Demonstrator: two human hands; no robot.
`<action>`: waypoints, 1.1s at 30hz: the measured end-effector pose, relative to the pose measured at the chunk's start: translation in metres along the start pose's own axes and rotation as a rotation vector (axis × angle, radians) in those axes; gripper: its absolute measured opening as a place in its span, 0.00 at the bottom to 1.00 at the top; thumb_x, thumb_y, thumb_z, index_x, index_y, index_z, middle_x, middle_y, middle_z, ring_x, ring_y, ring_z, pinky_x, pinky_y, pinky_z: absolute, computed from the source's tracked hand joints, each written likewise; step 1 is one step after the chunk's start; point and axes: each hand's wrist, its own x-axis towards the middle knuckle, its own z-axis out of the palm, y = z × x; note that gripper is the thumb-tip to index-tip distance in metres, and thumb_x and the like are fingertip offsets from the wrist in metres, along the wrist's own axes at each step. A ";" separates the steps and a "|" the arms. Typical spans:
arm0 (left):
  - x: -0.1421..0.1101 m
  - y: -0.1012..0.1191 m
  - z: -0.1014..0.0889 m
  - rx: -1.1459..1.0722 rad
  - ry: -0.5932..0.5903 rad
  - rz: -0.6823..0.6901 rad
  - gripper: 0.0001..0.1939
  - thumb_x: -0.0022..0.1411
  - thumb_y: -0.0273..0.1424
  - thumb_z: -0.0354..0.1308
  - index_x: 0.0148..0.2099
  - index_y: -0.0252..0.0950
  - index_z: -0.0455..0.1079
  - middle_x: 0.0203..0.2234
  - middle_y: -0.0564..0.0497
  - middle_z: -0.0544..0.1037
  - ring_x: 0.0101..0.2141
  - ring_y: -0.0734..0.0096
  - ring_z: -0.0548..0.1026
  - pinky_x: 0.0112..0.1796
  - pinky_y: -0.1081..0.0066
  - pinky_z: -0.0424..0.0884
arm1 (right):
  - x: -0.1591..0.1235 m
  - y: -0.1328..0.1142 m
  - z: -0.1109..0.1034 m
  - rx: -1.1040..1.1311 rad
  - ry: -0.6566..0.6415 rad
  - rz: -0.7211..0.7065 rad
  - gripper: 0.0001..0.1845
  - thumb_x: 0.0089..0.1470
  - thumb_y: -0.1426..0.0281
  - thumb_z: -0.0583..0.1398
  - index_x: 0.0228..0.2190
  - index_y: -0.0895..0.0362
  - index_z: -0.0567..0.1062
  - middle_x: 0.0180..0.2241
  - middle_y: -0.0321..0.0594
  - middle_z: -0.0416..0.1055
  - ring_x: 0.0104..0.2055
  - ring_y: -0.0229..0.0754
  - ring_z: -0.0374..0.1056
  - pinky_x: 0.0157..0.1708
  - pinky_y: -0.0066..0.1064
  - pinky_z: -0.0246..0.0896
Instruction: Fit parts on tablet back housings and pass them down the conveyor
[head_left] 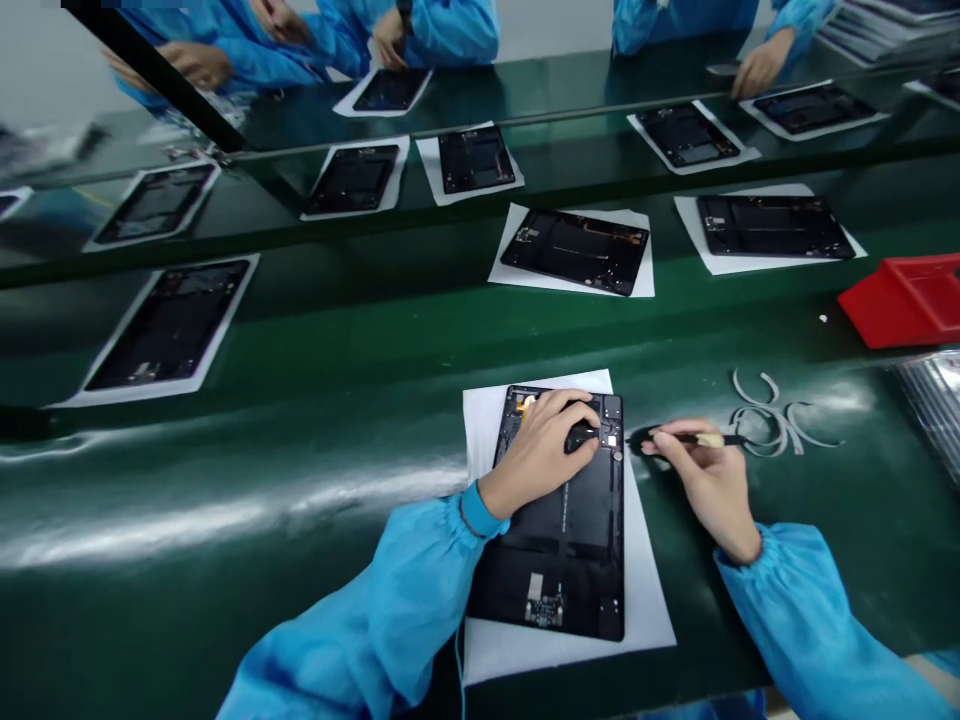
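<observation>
A black tablet housing (592, 540) with exposed small boards lies on a white sheet (645, 610) in front of me. My left hand (547, 445) rests over its upper part, fingers curled and thumb drawn in around a small dark piece (581, 435) that I cannot make out. Just right of the housing, my right hand (705, 475) grips a slim black tool (686, 437), tweezers by its look, with a pale yellow band (710, 440) around it. Its tip points left toward the housing's upper right edge, apart from my left hand. A blue strap (480, 512) circles my left wrist.
Curved white strips (780, 425) lie right of my right hand. A red bin (907, 300) and stacked clear trays (934, 400) stand at the right. More tablet housings (577, 250) on sheets lie farther back. Co-workers in blue sleeves (450, 30) work across the green bench (300, 340).
</observation>
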 end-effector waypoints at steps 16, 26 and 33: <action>-0.039 -0.008 0.005 0.245 0.224 0.079 0.07 0.63 0.29 0.58 0.41 0.38 0.77 0.48 0.45 0.77 0.53 0.57 0.70 0.53 0.54 0.65 | 0.001 -0.004 0.002 0.118 0.097 -0.044 0.14 0.56 0.58 0.61 0.32 0.57 0.73 0.31 0.39 0.73 0.32 0.40 0.72 0.37 0.35 0.69; -0.157 0.064 -0.028 -0.506 0.045 -0.224 0.08 0.61 0.32 0.60 0.30 0.38 0.77 0.24 0.50 0.82 0.26 0.69 0.80 0.31 0.75 0.74 | -0.084 -0.049 0.019 -0.133 -0.333 -0.483 0.11 0.63 0.75 0.50 0.39 0.54 0.71 0.36 0.41 0.74 0.41 0.40 0.71 0.41 0.31 0.66; -0.202 0.064 0.028 -0.951 0.285 -0.654 0.12 0.55 0.38 0.66 0.36 0.35 0.74 0.22 0.49 0.81 0.24 0.69 0.79 0.28 0.75 0.74 | -0.129 -0.053 0.025 -0.407 -0.559 -0.625 0.10 0.62 0.74 0.50 0.41 0.53 0.70 0.29 0.36 0.78 0.27 0.38 0.74 0.31 0.28 0.68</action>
